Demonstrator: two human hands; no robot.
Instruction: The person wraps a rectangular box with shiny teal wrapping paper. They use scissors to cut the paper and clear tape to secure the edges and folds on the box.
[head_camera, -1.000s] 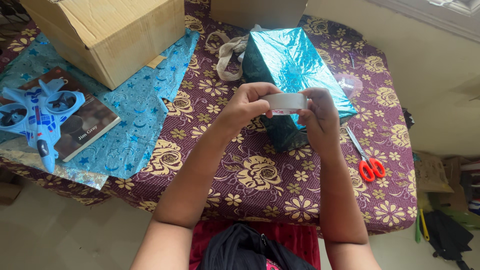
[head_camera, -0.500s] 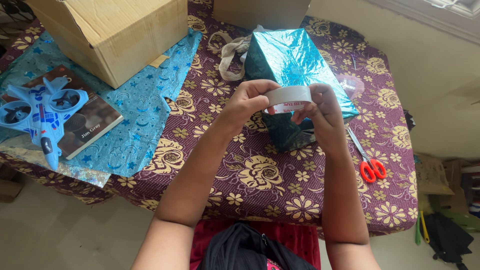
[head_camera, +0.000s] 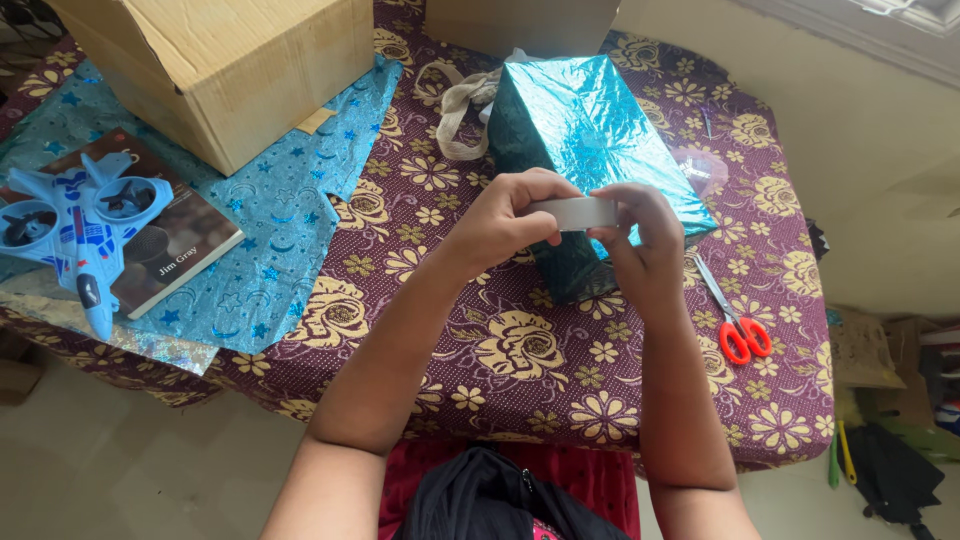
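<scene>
Both hands grip one roll of tape (head_camera: 574, 212), held edge-on: left hand (head_camera: 505, 223) closed around its left side, right hand (head_camera: 643, 238) pinching its right side. Just behind the grip sits a teal-wrapped box (head_camera: 590, 125); red-handled scissors (head_camera: 733, 322) lie to its right.

The parcel (head_camera: 590, 125) wears crinkled, glossy teal foil paper. The tape roll (head_camera: 575, 212) looks smooth and matt. At the tabletop's far left corner sits a matt cardboard box (head_camera: 220, 60); the tablecloth (head_camera: 520, 350) is printed cloth.

White tape roll (head_camera: 577, 213), edge-on, between fingers
</scene>
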